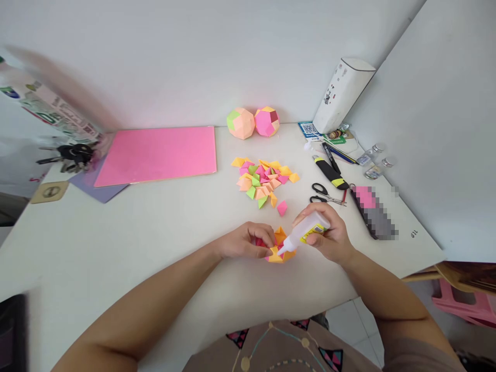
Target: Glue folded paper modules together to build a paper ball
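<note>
My left hand (251, 240) is closed on the left side of a folded-paper piece (279, 257) in orange and pink, low over the white table. In my right hand (329, 235) is a clear glue bottle (308, 230) with a yellow label, tilted so that its nozzle points down and left. The nozzle tip meets or nearly meets the orange paper; I cannot tell whether glue is coming out. Just beyond the hands lies a pile of small folded paper units (263, 181) in orange, pink, green and peach. A single pink unit (282, 208) sits nearest my hands.
Two finished paper balls (241, 124) stand by the wall. Pink paper sheets (163, 155) lie at the left, near keys (75, 155). Scissors (323, 195), a box cutter (330, 172), small glass bottles (377, 168) and a white container (343, 95) are at the right.
</note>
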`<state>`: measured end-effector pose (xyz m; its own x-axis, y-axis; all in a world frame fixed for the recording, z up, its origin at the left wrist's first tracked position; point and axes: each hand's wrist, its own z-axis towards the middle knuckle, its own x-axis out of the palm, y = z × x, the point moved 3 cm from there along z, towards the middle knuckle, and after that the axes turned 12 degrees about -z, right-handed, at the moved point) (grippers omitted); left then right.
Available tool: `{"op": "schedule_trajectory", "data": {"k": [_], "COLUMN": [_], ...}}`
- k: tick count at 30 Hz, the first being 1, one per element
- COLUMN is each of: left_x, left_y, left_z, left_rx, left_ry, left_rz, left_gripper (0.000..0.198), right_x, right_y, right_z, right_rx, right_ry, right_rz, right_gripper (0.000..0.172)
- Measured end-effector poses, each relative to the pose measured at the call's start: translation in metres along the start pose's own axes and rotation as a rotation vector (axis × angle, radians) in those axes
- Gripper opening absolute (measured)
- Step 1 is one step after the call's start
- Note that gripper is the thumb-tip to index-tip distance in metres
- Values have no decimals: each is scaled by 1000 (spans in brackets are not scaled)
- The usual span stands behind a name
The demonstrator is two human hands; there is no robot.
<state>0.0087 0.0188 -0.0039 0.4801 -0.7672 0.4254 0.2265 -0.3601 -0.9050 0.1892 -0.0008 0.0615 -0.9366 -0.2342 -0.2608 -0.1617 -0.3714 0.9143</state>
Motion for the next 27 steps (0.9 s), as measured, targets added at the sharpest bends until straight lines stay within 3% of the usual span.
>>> {"op": "schedule_trajectory", "data": {"k": [22, 27], "left_x": [0, -1], "left_y": [0, 0], "left_z": [1, 2], "left_rx": [-6, 2], "left_ry": [3, -4], "left_rz": [-37, -60], "left_gripper": [12, 12], "right_x": [-2, -6], "right_y": [-8, -16], "right_z": [0, 5], "right_rx": [84, 230], "right_ry": [-51, -120], "right_rz": [109, 272], "right_gripper": [33, 27]}}
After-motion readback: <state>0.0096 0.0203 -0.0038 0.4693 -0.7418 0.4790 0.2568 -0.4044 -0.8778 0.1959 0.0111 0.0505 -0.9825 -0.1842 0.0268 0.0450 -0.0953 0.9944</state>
